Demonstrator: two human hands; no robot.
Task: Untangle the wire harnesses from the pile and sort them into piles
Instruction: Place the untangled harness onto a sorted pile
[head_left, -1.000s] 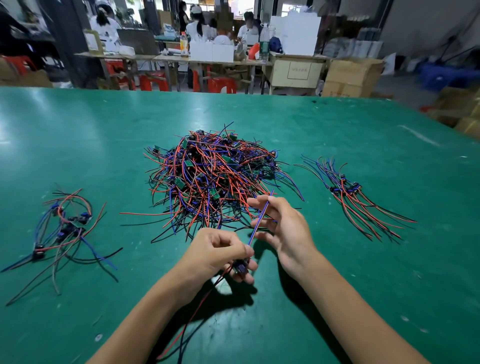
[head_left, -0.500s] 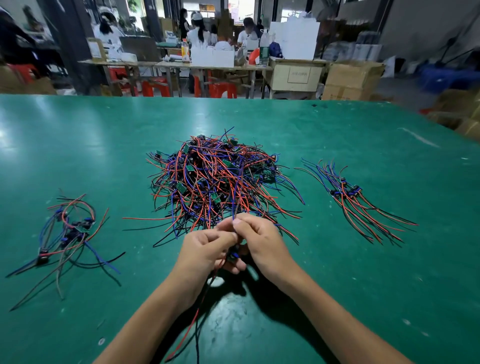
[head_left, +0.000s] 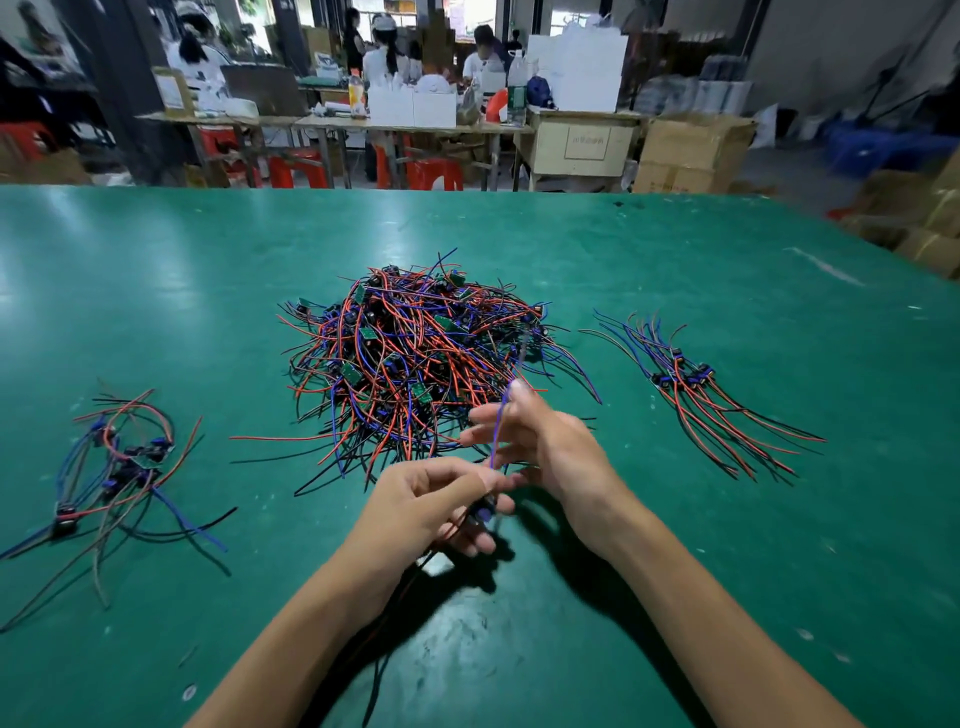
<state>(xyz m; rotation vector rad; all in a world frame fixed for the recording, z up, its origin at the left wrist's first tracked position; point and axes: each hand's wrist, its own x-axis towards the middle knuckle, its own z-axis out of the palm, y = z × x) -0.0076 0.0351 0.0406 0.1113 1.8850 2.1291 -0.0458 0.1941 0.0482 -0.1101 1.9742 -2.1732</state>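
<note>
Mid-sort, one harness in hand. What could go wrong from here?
1. The held harness has red and black leads trailing under the left hand toward the table edge; they might snag or drag.
2. The right hand works right beside the big pile, so its loose ends could catch and re-tangle.
3. The left pile is looped and messy, unlike the right pile; it may knot again.

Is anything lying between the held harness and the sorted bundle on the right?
Nothing visible: bare green table separates the blue-wired harness, held by left hand and right hand, from the right bundle.
</note>
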